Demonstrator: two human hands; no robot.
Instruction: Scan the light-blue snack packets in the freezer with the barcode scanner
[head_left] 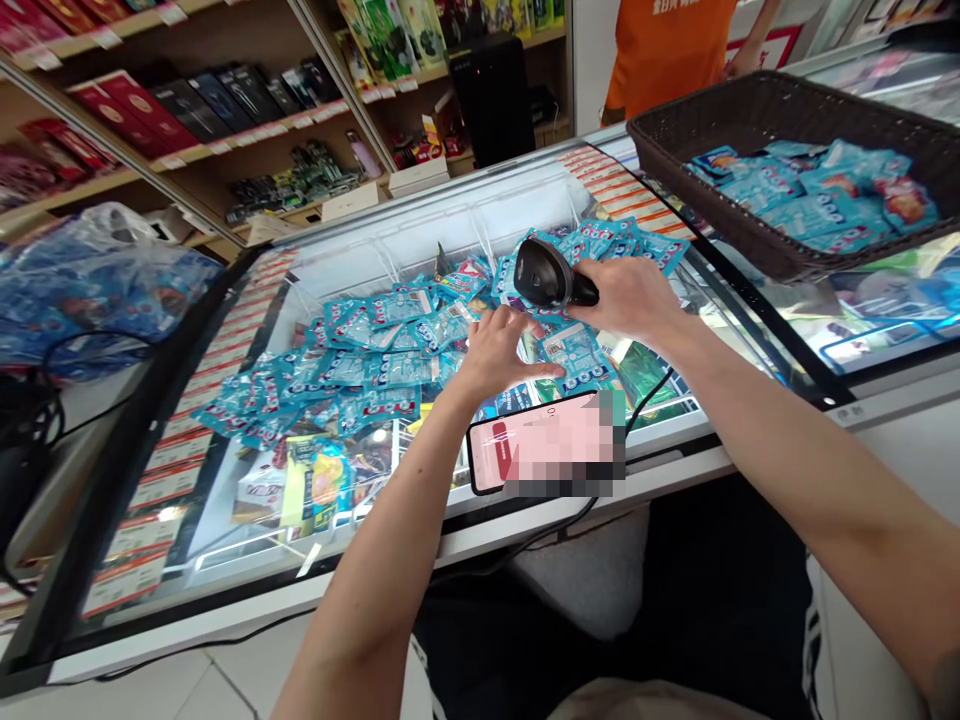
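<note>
My right hand [637, 300] grips a black handheld barcode scanner [551, 273], its head pointed down and left at a heap of small blue snack packets [352, 360] spread over the glass lid of a chest freezer [225, 560]. My left hand [499, 352] rests with fingers apart on one blue packet [574, 360] just under the scanner, holding it flat. A smartphone [547, 445] with a pink screen lies on the glass right in front of my hands.
A dark woven basket [757, 120] with more blue packets stands at the right. A clear plastic bag of packets [90, 280] lies at the left. Shelves with boxed goods fill the back. A person in an orange shirt [671, 50] stands behind the freezer. A black cable [645, 395] trails from the scanner.
</note>
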